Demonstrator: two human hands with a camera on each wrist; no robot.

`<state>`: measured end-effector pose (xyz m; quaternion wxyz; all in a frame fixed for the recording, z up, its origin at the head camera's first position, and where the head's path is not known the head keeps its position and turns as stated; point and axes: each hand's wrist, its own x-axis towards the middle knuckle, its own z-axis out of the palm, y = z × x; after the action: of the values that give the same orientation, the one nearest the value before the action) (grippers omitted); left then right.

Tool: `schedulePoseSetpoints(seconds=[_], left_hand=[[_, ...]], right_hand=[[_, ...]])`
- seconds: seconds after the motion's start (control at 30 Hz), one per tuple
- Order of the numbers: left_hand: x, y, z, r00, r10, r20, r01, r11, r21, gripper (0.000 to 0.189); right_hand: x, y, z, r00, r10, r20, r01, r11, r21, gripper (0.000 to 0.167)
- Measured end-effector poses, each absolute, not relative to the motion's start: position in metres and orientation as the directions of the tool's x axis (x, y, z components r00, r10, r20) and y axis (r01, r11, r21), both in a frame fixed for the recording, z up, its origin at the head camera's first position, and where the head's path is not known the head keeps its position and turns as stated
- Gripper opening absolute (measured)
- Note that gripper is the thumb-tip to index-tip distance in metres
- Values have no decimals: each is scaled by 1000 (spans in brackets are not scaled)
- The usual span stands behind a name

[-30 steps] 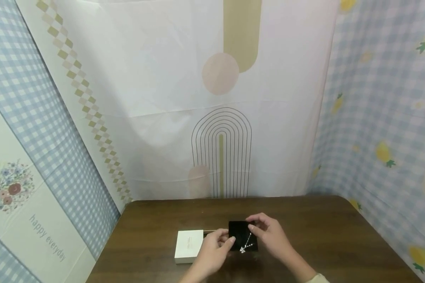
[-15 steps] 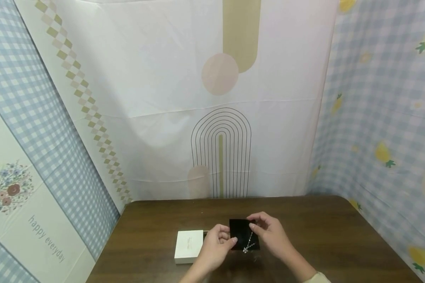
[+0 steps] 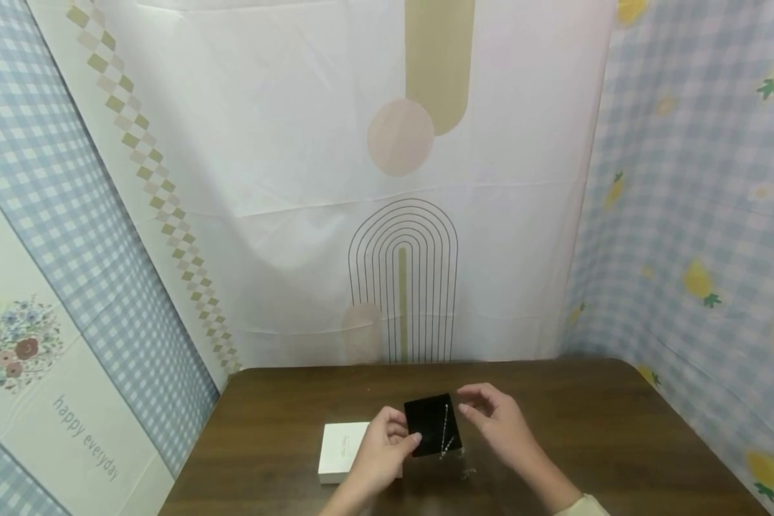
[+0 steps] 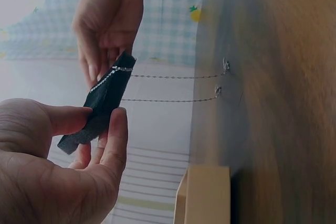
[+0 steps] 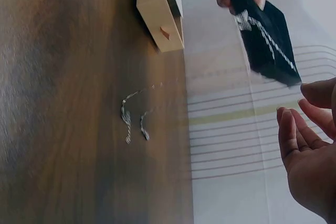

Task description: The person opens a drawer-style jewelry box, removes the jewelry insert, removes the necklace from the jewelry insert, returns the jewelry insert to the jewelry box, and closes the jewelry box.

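My left hand (image 3: 383, 441) pinches a thin black velvety jewellery pad (image 3: 428, 430) along its left edge, thumb on the face and fingers behind. A silver necklace (image 3: 445, 430) with small beads lies across the pad. Two strands of its chain (image 4: 173, 77) hang below the pad in the left wrist view, their ends bunched low over the table. In the right wrist view, a pale pendant (image 5: 243, 21) shows at the pad's edge. My right hand (image 3: 499, 423) is just off the pad's right side, fingers loosely bent with nothing between them; its thumb tip is near a corner.
A small white-topped box (image 3: 342, 448) sits on the brown wooden table (image 3: 271, 401), left of the pad and partly behind my left hand. Its tan drawer (image 5: 155, 14) is pulled partway out and has a small ribbon tab. Patterned cloths (image 3: 284, 179) hang behind and beside the table.
My right hand has let go of the pad's right edge. The pad has shifted left and tilted in my left hand, and chain strands now hang lower beneath it.
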<state>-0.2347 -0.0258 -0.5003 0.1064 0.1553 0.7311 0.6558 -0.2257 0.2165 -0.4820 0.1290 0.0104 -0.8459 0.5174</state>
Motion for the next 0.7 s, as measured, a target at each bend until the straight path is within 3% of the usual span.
schedulePoseSetpoints(seconds=[0.43, 0.7], left_hand=[[-239, -41, -495, -946, 322, 42, 63, 56, 996, 30], [-242, -38, -496, -941, 337, 26, 45, 47, 998, 29]], right_hand=[[-220, 228, -481, -965, 136, 224, -127, 504, -854, 23], [-216, 218, -487, -952, 109, 286, -186, 536, -823, 20]])
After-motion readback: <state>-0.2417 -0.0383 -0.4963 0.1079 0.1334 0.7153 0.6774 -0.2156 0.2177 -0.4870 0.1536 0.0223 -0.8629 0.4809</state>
